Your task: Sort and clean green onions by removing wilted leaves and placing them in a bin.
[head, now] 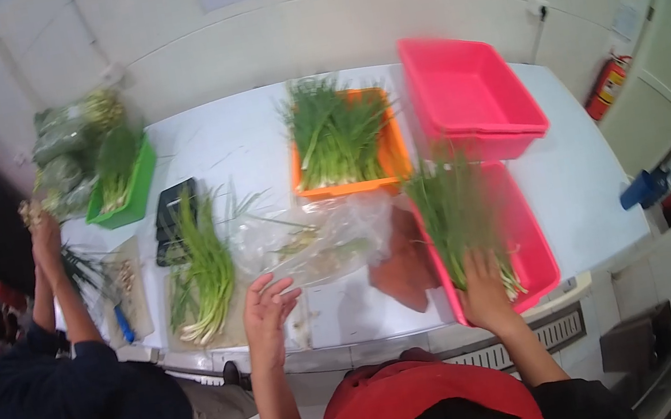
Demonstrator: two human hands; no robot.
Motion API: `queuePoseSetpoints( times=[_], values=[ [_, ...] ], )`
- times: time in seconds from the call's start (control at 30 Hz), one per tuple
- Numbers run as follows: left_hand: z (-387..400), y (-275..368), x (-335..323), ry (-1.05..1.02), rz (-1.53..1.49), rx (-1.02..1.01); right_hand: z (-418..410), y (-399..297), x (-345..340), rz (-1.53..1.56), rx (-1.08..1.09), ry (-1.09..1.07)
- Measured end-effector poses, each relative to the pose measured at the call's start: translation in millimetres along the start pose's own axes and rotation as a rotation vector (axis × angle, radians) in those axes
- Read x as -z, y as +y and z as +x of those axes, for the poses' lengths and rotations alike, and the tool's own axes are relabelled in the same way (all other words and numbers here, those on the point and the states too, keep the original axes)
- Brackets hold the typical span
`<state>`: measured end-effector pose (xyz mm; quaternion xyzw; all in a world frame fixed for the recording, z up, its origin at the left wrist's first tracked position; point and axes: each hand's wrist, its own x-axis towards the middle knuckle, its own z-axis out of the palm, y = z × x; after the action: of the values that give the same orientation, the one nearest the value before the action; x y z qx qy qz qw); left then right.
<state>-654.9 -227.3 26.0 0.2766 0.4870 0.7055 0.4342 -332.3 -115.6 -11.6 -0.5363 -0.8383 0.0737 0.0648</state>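
My left hand [268, 319] is raised above the table's front edge, fingers apart and nothing in it. Just left of it, loose spring onions [210, 272] lie on a cutting board [236, 334], white ends towards me. A clear plastic bag [341, 239] holding a few plant scraps is spread beyond that hand. On the right, my right hand [486, 290] grips the lower stalks of spring onions [454, 215] in a pink tub [531, 229]. Their leaves are partly blurred and lean over the tub's left and far sides. A brown cloth-like piece [405, 268] lies beside this tub.
An orange tray [355, 187] of spring onions and an upright pink tub [468, 85] stand behind. Left are a black scale-like device [167, 229], a green tray [135, 201], bagged greens [63, 156] and a blue-handled knife [124, 324]. A co-worker's hands [46, 237] hold a bunch.
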Motion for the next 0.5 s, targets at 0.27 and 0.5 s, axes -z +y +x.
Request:
queuePoseSetpoints(
  times=[0.27, 0.5],
  values=[
    [-4, 1, 44, 0.227, 0.114, -0.064, -8, 6, 29, -0.028, 0.135, 0.18],
    [25, -13, 125, 0.537, 0.82, -0.188, -6, 15, 53, 0.512, -0.044, 0.046]
  ],
)
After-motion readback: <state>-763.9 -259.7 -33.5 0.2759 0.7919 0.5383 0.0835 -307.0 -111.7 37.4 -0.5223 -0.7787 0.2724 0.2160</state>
